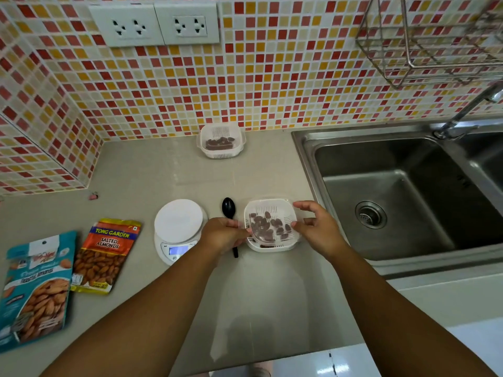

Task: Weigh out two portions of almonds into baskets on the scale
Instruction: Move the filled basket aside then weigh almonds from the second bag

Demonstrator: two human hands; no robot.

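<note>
Double wall sockets (154, 24) sit on the mosaic-tiled wall (285, 85). Steel sink (402, 186) — right of the counter (141, 172) — below a wire rack (430, 42).

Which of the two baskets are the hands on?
The near basket beside the sink, flanked by both hands. The far basket sits untouched against the tiled wall.

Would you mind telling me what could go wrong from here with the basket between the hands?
1. The near basket sits close to the sink edge; a nudge from the right hand might tip almonds in.
2. The left hand lies over the black spoon, so it may knock it against the scale.
</note>
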